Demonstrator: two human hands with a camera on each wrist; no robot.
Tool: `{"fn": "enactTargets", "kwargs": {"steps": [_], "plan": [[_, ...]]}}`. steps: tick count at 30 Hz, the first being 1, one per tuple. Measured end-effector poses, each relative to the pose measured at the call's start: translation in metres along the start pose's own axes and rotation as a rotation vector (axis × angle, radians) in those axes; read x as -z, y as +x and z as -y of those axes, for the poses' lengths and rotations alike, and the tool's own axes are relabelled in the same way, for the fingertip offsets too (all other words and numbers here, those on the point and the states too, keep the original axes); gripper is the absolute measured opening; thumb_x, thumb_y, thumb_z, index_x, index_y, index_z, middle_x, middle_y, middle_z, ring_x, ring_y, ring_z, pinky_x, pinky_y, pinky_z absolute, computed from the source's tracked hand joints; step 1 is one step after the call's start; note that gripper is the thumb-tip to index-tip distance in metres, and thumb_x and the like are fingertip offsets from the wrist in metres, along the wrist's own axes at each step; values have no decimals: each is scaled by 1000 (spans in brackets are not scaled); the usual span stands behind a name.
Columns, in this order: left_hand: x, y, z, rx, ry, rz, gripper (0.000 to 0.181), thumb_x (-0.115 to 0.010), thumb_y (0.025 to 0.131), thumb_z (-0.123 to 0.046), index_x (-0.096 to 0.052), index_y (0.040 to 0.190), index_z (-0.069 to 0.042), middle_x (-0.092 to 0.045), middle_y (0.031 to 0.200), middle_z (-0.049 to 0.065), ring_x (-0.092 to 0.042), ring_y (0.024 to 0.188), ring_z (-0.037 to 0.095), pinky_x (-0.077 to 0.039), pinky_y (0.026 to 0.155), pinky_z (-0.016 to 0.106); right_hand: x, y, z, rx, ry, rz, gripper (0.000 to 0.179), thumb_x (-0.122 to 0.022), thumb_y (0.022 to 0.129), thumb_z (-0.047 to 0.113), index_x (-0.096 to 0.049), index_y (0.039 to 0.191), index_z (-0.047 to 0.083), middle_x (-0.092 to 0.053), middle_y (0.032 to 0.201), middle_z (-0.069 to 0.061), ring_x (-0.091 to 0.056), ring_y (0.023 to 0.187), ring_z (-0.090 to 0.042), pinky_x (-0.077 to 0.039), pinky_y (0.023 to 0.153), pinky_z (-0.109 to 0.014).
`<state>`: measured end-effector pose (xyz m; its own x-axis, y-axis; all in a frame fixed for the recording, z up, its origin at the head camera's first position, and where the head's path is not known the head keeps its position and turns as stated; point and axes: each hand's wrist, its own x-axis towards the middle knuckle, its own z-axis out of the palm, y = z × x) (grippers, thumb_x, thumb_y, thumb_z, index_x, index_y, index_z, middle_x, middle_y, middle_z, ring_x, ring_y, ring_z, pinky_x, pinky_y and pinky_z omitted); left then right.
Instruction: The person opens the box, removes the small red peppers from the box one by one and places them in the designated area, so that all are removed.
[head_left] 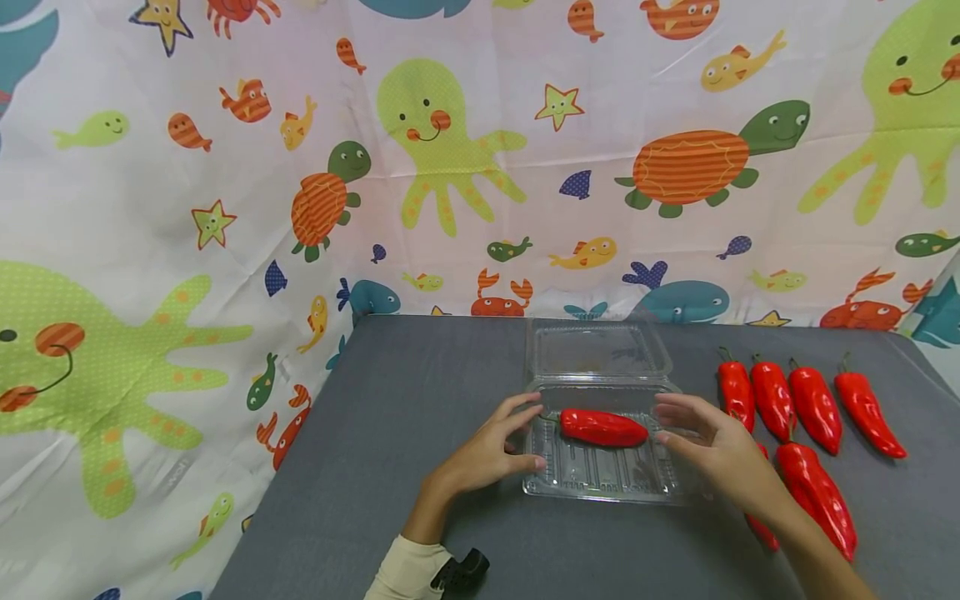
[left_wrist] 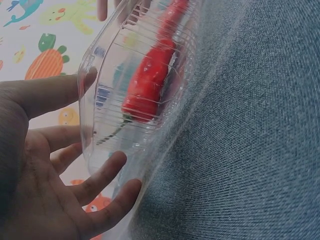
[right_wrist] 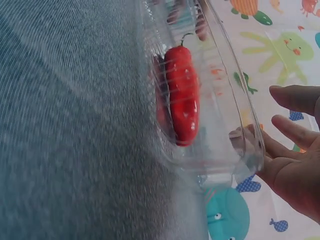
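Observation:
A clear plastic clamshell container [head_left: 596, 479] lies on the table with its lid [head_left: 596, 350] folded back behind it. One glossy red chili pepper [head_left: 603, 427] rests crosswise inside, its green stem toward the left. My left hand [head_left: 480, 454] is at the container's left side, fingers spread; in the left wrist view the thumb [left_wrist: 60, 90] meets the clear rim. At the right side is my right hand [head_left: 720, 454], fingers loosely extended. The right wrist view shows its fingers [right_wrist: 267, 145] beside and partly behind the clear wall. Neither hand holds the pepper.
Several more red peppers [head_left: 813, 408] lie on the grey table [head_left: 375, 400] to the right, some partly behind the right hand and forearm. A curtain [head_left: 465, 275] printed with sea animals hangs along the back and left.

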<state>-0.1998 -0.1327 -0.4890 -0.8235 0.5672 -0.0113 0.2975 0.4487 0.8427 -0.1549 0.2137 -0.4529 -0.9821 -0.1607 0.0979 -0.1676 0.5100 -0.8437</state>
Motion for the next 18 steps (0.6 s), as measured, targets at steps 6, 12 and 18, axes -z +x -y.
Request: {"fn": "enactTargets", "kwargs": {"steps": [6, 12, 18], "plan": [[0, 0, 1, -1, -4, 0, 80, -77, 96, -36, -42, 163, -10, -25, 172, -8, -50, 140, 25, -53, 105, 40, -10, 7, 2, 10, 21, 31, 61, -75, 100, 26, -52, 153, 7, -64, 145, -21, -63, 131, -41, -59, 94, -30], [0, 0, 3, -12, -5, 2, 80, -77, 96, -36, -42, 163, -10, -26, 172, -9, -51, 139, 25, -54, 104, 39, -20, 14, 1, 31, 23, 65, 61, -77, 99, 26, -53, 151, 5, -61, 147, -24, -61, 133, -45, -56, 101, -46], [0, 0, 3, -8, -2, 3, 80, -77, 96, -37, -42, 163, -11, -25, 172, -10, -50, 140, 25, -53, 104, 37, -27, 20, 1, 12, -42, 106, 65, -78, 98, 29, -52, 153, 8, -57, 152, -22, -54, 139, -46, -46, 109, -61]]}}
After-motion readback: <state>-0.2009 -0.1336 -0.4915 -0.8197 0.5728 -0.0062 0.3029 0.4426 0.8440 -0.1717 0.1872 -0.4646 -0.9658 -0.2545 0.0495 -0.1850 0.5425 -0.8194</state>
